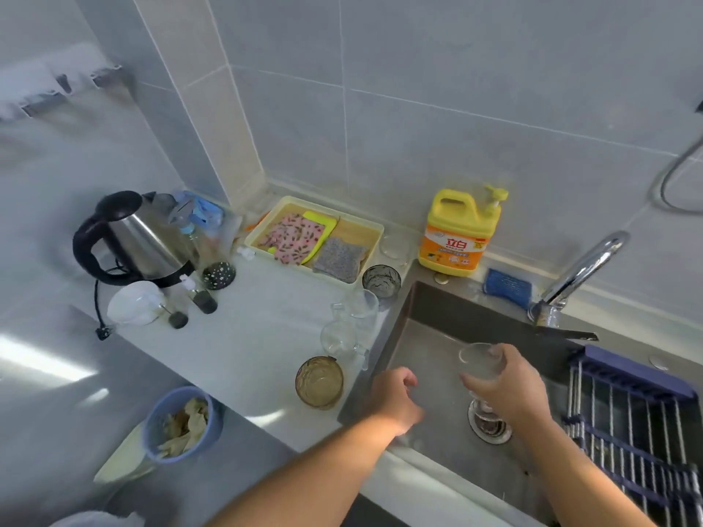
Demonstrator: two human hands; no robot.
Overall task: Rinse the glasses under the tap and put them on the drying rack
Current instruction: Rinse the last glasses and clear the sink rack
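A glossy chrome metal tap [582, 273] curves over the matt grey steel sink [430, 348]; the yellow plastic detergent bottle [458, 233] shines.

Bottle [458, 237]: yellow, with an orange label, red characters and a yellow-green pump
Tray [357, 230]: pale yellow
Cloth [293, 237]: pink, with a small dark leaf print
Scourer [338, 258]: grey, speckled
Kettle [148, 237]: silver body, black lid and handle
Cap [218, 275]: black with white specks
Sponge [508, 287]: blue
Rack [639, 378]: dark blue frame, silver bars
Basket [150, 431]: light blue
Near tumbler [319, 382]: amber
Far tumbler [381, 281]: smoky grey
Held glass [481, 361]: clear
Tap [582, 271]: chrome
Sink [430, 336]: dark grey
Wall [456, 108]: pale grey tiles, white grout
Counter [258, 329]: off-white
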